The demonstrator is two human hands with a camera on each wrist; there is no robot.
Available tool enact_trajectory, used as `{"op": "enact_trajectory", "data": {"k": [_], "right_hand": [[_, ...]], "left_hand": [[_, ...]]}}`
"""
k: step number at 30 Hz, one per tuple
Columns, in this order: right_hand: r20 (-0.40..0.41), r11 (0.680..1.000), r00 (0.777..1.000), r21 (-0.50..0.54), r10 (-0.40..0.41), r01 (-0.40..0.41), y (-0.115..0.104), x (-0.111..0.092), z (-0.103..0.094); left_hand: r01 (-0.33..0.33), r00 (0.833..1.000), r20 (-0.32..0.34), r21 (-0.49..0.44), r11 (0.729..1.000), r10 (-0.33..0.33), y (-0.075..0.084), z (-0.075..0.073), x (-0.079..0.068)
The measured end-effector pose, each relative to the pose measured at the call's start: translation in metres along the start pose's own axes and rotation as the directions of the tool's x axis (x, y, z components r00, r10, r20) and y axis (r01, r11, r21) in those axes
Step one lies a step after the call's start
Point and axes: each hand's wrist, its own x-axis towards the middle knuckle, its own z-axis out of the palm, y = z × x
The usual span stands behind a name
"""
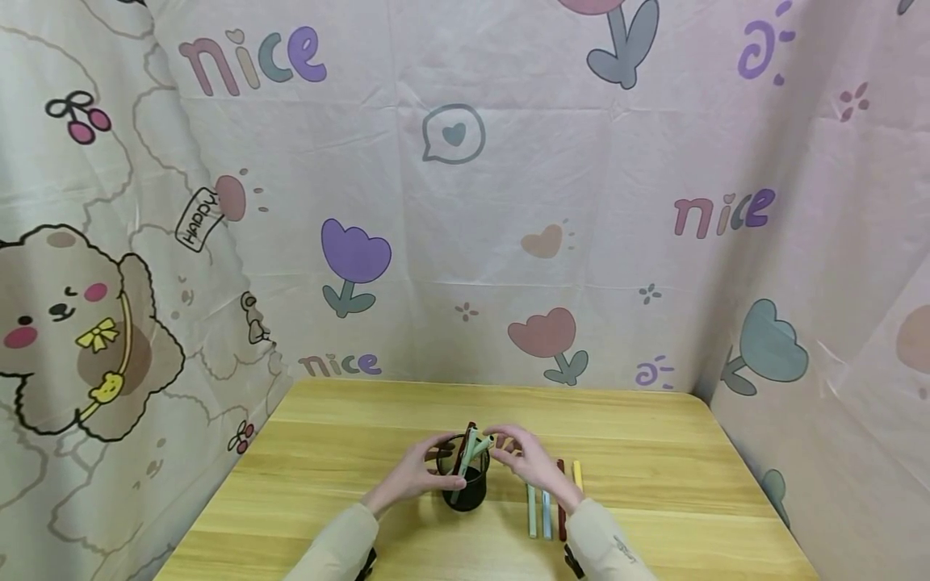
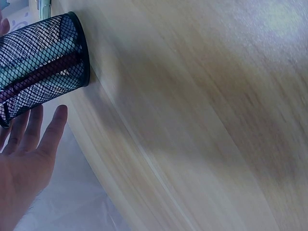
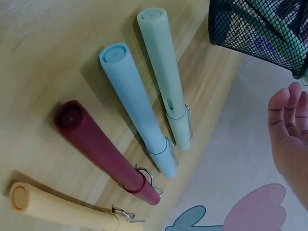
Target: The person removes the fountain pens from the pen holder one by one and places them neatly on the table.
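A black mesh pen holder (image 1: 465, 491) stands upright on the table, holding a dark red pen (image 1: 461, 453) and light green pens (image 1: 468, 452) that lean above its rim. My left hand (image 1: 417, 472) is beside the holder's left, thumb in front and fingers toward the back. In the left wrist view those fingers (image 2: 33, 130) reach out fairly straight along the mesh (image 2: 43, 62). My right hand (image 1: 526, 458) is at the holder's upper right, thumb and fingers apart around a green pen's end. Seen from the right wrist, its loosely bent fingers (image 3: 286, 113) lie just beyond the rim.
Right of the holder, a light green pen (image 3: 163, 67), a light blue pen (image 3: 132, 101), a dark red pen (image 3: 98, 147) and a yellow pen (image 3: 62, 207) lie side by side on the wooden table (image 1: 349, 428). Printed cloth (image 1: 450, 210) hangs behind the table.
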Motion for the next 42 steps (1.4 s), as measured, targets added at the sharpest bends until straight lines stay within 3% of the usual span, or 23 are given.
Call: {"op": "enact_trajectory", "data": {"k": [15,24,35,42], "right_hand": [[0.024,0.999,0.999,0.040,0.030,-0.031,-0.001,0.005,0.003],[-0.062,0.999,0.998,0.033,0.020,-0.018,-0.003,0.003,0.003],[-0.197,0.996,0.978,0.058,0.075,-0.064,-0.012,-0.004,0.001],[-0.236,0.995,0.970,0.087,0.060,-0.041,-0.024,-0.010,-0.004]], "left_hand": [[-0.013,1.000,0.001,0.003,1.000,0.013,0.000,0.000,0.000],[-0.016,1.000,-0.008,0.019,1.000,0.016,-0.001,0.000,0.001],[-0.024,1.000,-0.008,-0.006,1.000,0.024,-0.003,0.000,0.002],[-0.012,1.000,-0.012,0.021,1.000,0.013,-0.003,0.000,0.001]]}}
